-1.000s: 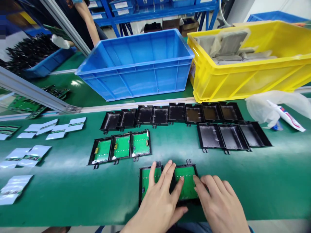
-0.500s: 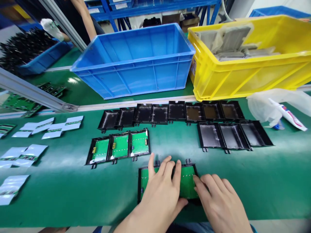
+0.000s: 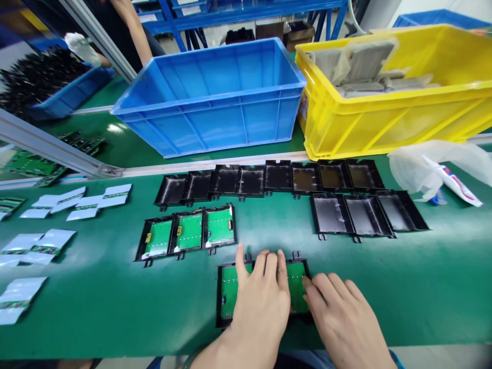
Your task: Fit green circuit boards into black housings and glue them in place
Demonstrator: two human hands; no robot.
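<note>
Close in front of me, two black plastic cases with green circuit boards stand side by side: the left case (image 3: 219, 300) and the right case (image 3: 308, 266). Across the inner parts of both lies my left hand (image 3: 261, 302), its fingers stretched toward their far edge and hiding much of the boards. My right hand (image 3: 342, 312) is curled, thumb and forefinger closed at the right edge of the right case's circuit board (image 3: 296, 287). Farther off, three joined cases (image 3: 172, 236) hold green boards, some with a yellow part.
Black cases without boards (image 3: 226, 180) form a back row, with three more (image 3: 332, 215) at right. A blue bin (image 3: 215, 118) and yellow bin (image 3: 384, 123) stand behind. White-wrapped boards (image 3: 23, 292) lie left; a tube (image 3: 459, 187) lies right. Another person's arm (image 3: 132, 31) shows beyond.
My left hand has turned more upright and its thumb is now hidden, baring more of the left board. My right hand stays at the right case's edge.
</note>
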